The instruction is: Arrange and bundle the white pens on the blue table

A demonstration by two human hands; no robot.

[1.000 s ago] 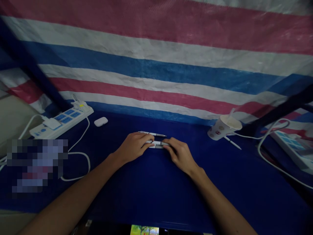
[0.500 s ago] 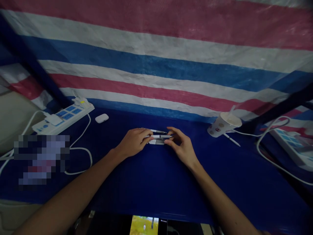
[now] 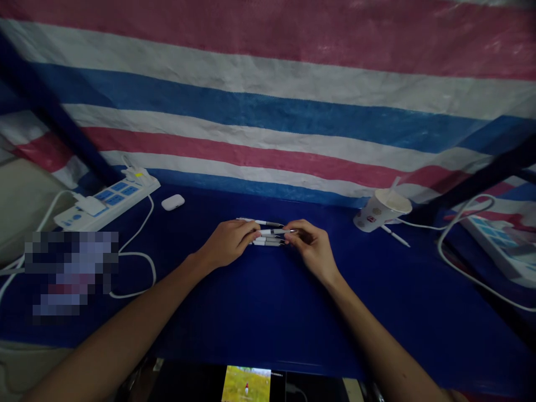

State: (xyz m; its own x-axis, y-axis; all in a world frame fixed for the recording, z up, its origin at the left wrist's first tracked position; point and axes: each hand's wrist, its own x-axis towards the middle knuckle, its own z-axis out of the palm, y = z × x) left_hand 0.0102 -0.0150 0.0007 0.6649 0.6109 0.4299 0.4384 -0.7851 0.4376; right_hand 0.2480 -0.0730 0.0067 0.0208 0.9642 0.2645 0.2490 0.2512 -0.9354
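Several white pens [image 3: 268, 241] lie side by side on the dark blue table [image 3: 268, 312] near its middle. One white pen [image 3: 272, 231] is held just above them. My left hand [image 3: 228, 243] pinches its left end with closed fingers. My right hand [image 3: 310, 247] pinches its right end near the tip. Another pen [image 3: 259, 222] lies just beyond the hands, apart from the group.
A white power strip [image 3: 106, 201] with plugs and a looping white cable [image 3: 134, 268] sits far left, a small white earbud case [image 3: 173, 202] beside it. A paper cup [image 3: 379, 210] lies tipped at right with a pen [image 3: 396, 237] near it. Another power strip [image 3: 498, 245] is at the far right edge.
One pen has been lifted off the group between both hands. My right hand went from resting on the pens to pinching the raised pen's right end.
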